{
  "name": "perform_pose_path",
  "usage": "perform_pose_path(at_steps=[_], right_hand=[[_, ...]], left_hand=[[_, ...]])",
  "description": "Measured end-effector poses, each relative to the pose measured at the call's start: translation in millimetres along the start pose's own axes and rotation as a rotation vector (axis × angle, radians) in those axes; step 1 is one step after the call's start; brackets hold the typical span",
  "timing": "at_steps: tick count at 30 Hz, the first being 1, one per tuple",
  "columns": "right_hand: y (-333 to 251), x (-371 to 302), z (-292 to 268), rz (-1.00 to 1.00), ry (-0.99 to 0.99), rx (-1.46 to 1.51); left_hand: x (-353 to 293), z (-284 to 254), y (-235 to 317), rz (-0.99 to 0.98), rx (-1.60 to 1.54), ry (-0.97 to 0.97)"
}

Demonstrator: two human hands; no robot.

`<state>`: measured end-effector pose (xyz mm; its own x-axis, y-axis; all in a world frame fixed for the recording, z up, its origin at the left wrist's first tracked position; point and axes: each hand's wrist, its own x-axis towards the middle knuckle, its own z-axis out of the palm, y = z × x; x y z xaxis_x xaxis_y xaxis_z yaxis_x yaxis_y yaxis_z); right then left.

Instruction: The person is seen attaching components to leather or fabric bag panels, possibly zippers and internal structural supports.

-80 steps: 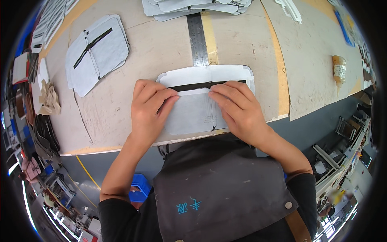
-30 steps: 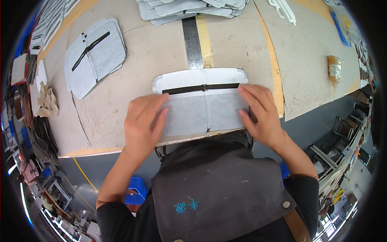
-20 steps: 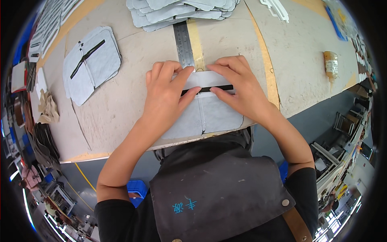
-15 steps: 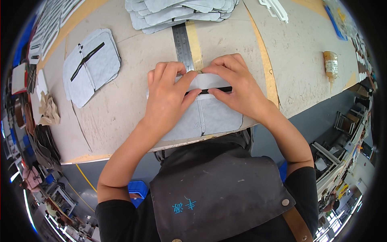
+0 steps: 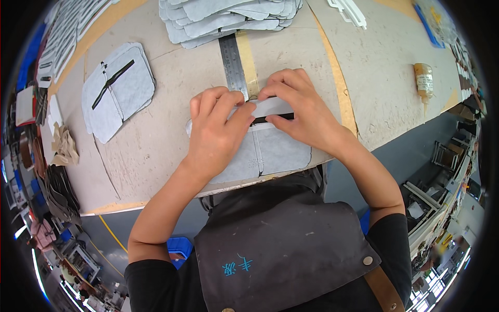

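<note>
A light grey, round-cornered panel (image 5: 280,148) lies at the table's near edge, with a black strip (image 5: 280,117) across it and a seam running toward me. My left hand (image 5: 214,130) is closed on the panel's far part, thumb and fingertips close together near the middle. My right hand (image 5: 304,109) grips the same part farther right. Its thumb presses beside the black strip while its bent fingers reach over the far edge. My fingers hide some of that edge. A steel ruler (image 5: 233,65) and a yellowish tape strip (image 5: 247,60) run away from it.
Stacked grey panels (image 5: 228,18) sit at the back. More panels (image 5: 119,91) with a black strip lie at left, near crumpled brown paper (image 5: 63,146). A glue bottle (image 5: 424,82) lies at right, and white plastic pieces (image 5: 348,11) at back right.
My left thumb has moved up toward the far edge, away from the black strip. My right thumb has shifted slightly left. The panel stays in place under both hands.
</note>
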<state>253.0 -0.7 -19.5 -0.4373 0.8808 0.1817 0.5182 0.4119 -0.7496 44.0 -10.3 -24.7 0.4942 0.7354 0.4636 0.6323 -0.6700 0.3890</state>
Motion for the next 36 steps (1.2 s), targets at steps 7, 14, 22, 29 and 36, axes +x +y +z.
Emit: perform_pose_path(at_steps=[7, 14, 22, 29, 36], right_hand=[[-0.2, 7.4, -2.3, -0.028, -0.031, 0.005], [1.2, 11.0, -8.1, -0.007, -0.146, 0.017], [5.4, 15.6, -7.8, -0.003, -0.267, -0.074], [2.8, 19.1, -10.5, -0.026, -0.3, -0.14], [-1.9, 4.1, -17.2, 0.02, -0.079, 0.045]], left_hand=[[5.9, 6.2, -7.5, -0.114, -0.163, 0.052], [7.4, 6.0, -12.8, -0.122, -0.214, -0.026], [14.0, -1.6, -12.0, -0.096, -0.241, -0.074], [26.4, -42.7, 2.2, -0.231, -0.63, -0.267], [31.2, -26.0, -11.5, -0.633, -0.804, -0.356]])
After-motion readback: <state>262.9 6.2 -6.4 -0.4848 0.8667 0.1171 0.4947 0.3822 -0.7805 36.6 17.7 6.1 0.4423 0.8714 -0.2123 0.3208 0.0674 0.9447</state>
